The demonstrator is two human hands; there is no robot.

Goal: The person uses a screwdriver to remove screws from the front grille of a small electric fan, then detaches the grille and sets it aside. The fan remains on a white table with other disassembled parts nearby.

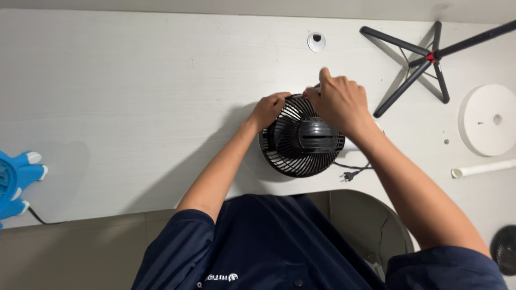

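The black fan (301, 137) lies on the white tabletop (134, 80), near its front edge and right in front of my chest, its round grille and motor hub turned up toward me. My left hand (269, 110) grips the upper left rim of the grille, fingers curled over the edge. My right hand (338, 99) sits on the upper right rim, fingers bunched and closed around something small there; what they pinch is hidden under my knuckles, possibly a clip or a screw. The two hands are close together, almost touching at the top of the fan.

The fan's black cord and plug (349, 174) trail off just to the right of the grille. Behind the fan is a round cable hole (316, 41) in the tabletop. Further right lies a black tripod stand (424, 59) on its side, then a white round disc (488, 119) and, below that, a white tube (484, 168). Another dark grille (505, 249) shows at the lower right edge. At the far left edge sits a blue object (16, 182) with a dark cord.
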